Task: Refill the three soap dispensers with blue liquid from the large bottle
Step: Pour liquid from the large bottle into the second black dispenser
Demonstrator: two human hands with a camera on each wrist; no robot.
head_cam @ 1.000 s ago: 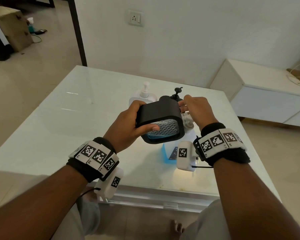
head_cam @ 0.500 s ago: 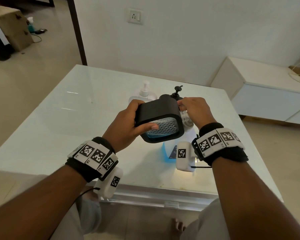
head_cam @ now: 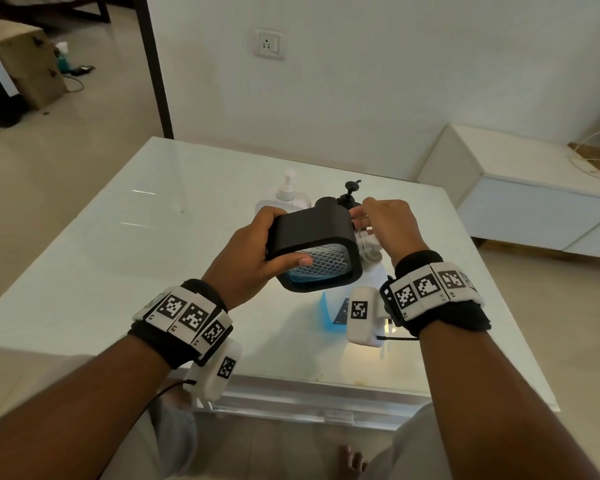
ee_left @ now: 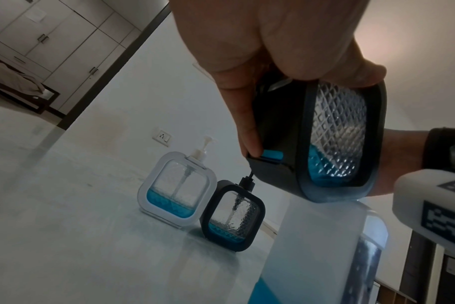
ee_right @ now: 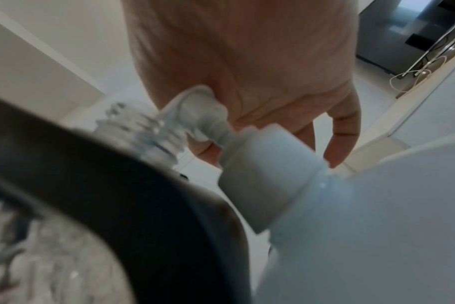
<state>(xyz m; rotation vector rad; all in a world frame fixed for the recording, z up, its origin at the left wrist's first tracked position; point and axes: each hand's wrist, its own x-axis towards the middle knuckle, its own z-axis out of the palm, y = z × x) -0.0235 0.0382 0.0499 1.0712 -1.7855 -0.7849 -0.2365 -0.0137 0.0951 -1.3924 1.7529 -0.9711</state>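
Head view shows my left hand [head_cam: 253, 258] gripping the tilted black-framed, diamond-textured clear soap dispenser [head_cam: 317, 249], pump off, above the large translucent bottle [ee_left: 317, 253], my right hand [head_cam: 385, 225] curled at its neck, while two far dispensers [ee_left: 178, 187] sit barely filled.

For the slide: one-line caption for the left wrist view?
Left hand tilts black-framed dispenser above two part-filled dispensers, white-framed and black-framed.

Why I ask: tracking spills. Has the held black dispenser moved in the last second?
No. The held black dispenser keeps its place against the white dispenser behind it.
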